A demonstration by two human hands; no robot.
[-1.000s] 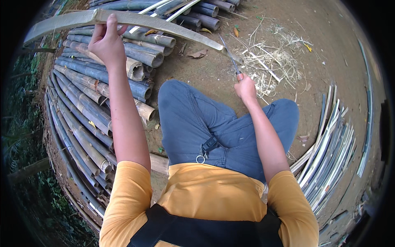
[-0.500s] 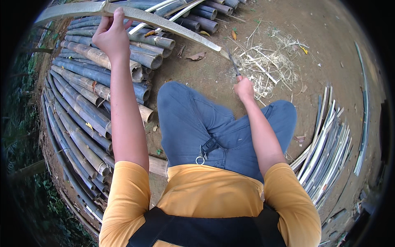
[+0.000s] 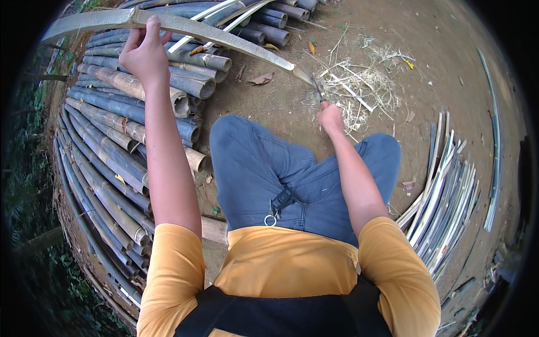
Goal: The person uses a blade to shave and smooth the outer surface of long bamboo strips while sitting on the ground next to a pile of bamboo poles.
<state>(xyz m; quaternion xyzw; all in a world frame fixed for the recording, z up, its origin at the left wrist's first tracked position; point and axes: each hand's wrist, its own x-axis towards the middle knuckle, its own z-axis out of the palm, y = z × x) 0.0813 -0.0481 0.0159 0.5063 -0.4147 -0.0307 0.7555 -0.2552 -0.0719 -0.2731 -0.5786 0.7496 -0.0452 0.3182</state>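
Note:
A long split bamboo strip (image 3: 224,39), pale on its upper face, runs from the far left edge down to the right. My left hand (image 3: 147,55) is closed around it near a raised node, with the thumb on top. By the strip's right end, my right hand (image 3: 330,117) grips a knife (image 3: 318,89) by its handle. The thin dark blade points away from me and touches or lies right beside the strip's tip; which of the two I cannot tell.
Pale shavings (image 3: 359,90) lie on the dirt beyond my right hand. Stacked bamboo poles (image 3: 106,140) fill the left side. A bundle of split strips (image 3: 446,196) rests to my right, with more long thin strips (image 3: 495,146) farther out. My bent knees (image 3: 247,146) are below the work.
The whole view has shifted slightly, moving everything a little left and up. Both hands keep their hold, and the knife stays at the strip's right end.

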